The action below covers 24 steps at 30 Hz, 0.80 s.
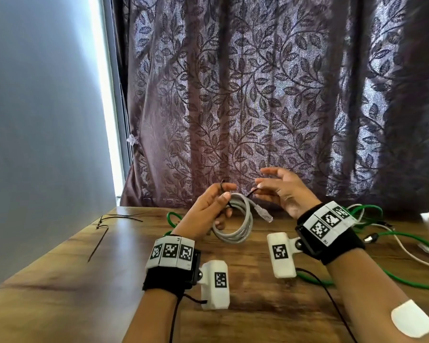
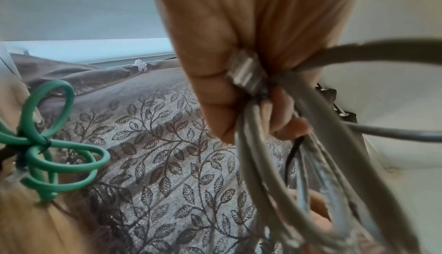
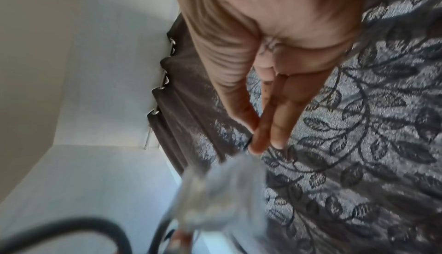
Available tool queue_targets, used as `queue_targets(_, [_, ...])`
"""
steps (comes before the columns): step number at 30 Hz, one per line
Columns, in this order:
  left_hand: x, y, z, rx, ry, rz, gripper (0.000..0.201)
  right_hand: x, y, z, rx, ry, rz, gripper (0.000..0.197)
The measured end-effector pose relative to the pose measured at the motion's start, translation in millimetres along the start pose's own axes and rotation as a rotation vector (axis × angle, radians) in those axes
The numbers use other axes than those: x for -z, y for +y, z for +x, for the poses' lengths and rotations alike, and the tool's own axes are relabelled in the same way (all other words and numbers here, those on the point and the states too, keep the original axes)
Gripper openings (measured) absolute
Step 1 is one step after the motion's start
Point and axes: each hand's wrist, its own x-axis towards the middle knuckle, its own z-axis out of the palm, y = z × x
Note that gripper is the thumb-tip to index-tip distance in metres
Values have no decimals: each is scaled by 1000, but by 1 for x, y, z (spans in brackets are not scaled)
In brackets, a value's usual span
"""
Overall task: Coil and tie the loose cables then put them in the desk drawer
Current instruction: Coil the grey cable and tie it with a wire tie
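Note:
My left hand [image 1: 223, 203] grips a coiled grey network cable [image 1: 243, 226] held up above the wooden desk [image 1: 72, 293]. A thin black tie [image 1: 250, 193] wraps the coil's top. One end of it sticks up by my left thumb; the thumb and forefinger of my right hand [image 1: 257, 187] pinch the other end, with the remaining fingers spread. In the left wrist view my fingers [image 2: 215, 107] curl round the grey coil [image 2: 263, 163] and a clear plug [image 2: 246, 73]. The right wrist view shows the pinching fingertips [image 3: 257, 142] above the blurred grey cable [image 3: 222, 192].
A green cable bundle [image 2: 47, 144], tied with a black tie, lies on the desk behind my left hand. Loose green cable [image 1: 394, 278] and a white cable [image 1: 411, 256] sprawl at the right. Spare black ties [image 1: 119, 217] lie at the left. A leaf-patterned curtain [image 1: 258, 95] hangs behind.

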Motion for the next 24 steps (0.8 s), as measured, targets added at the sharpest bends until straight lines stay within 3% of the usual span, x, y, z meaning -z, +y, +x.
queue_targets(4, [0, -2, 1, 18, 29, 82, 23, 16, -4, 5, -25, 73, 169, 33])
queue_targets(9, [1, -5, 1, -11, 34, 48, 30, 10, -9, -6, -94, -164, 479, 19])
queue_targets(13, [2, -6, 0, -100, 4, 214, 23, -1, -9, -12, 24, -341, 577, 34])
queue_targets(15, [1, -5, 0, -126, 13, 222, 22, -8, -7, -14, 71, -383, 591, 28])
queue_targets(17, [-2, -3, 0, -126, 54, 145, 16, -16, -7, -16, 109, -376, 594, 17])
queue_targets(21, [-3, -6, 0, -114, 89, 20, 16, -22, -2, -13, 151, -381, 634, 30])
queue_targets(24, [-4, -7, 0, -113, 109, -28, 14, -24, 0, -12, 139, -375, 600, 24])
